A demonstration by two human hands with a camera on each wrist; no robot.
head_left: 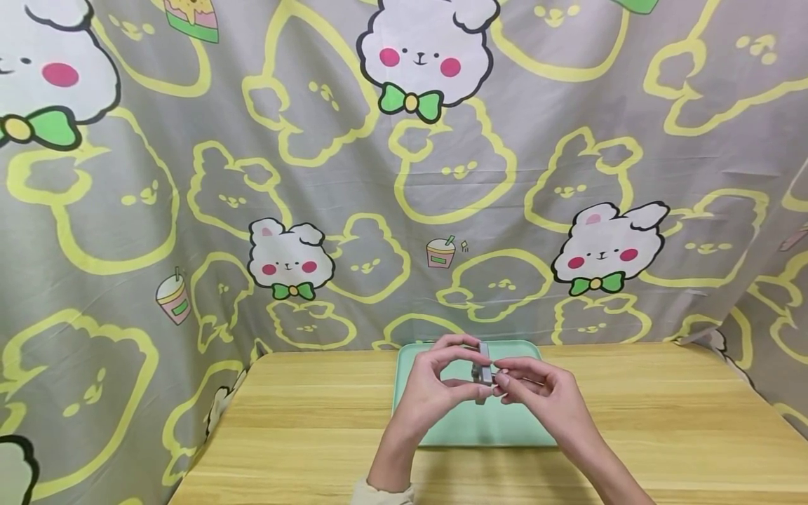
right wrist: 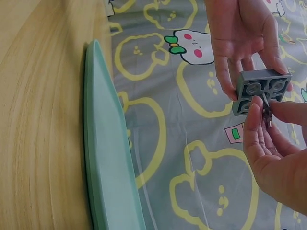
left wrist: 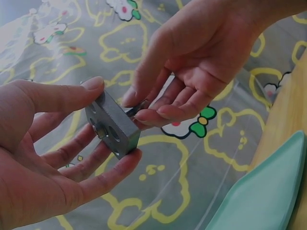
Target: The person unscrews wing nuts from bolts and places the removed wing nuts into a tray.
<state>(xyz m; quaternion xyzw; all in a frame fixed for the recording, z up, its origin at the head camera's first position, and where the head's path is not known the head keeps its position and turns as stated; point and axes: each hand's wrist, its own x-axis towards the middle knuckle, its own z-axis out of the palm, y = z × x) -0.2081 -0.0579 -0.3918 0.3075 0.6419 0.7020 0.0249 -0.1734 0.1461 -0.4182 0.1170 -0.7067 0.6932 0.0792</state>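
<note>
Above the tray, my left hand grips a small grey block by its edges, between thumb and fingertips. Round holes show on one face of the block, where a short stud sticks out near the middle. The other face, seen in the right wrist view, has round recesses in its corners. My right hand pinches a thin metal screw with thumb and fingers. Its threaded shaft meets the middle of the recessed face; how deep it sits cannot be told. Fingertips hide part of the screw.
A light green tray lies on the wooden table beneath the hands. Behind the table and at its sides hangs a grey curtain printed with cartoon animals.
</note>
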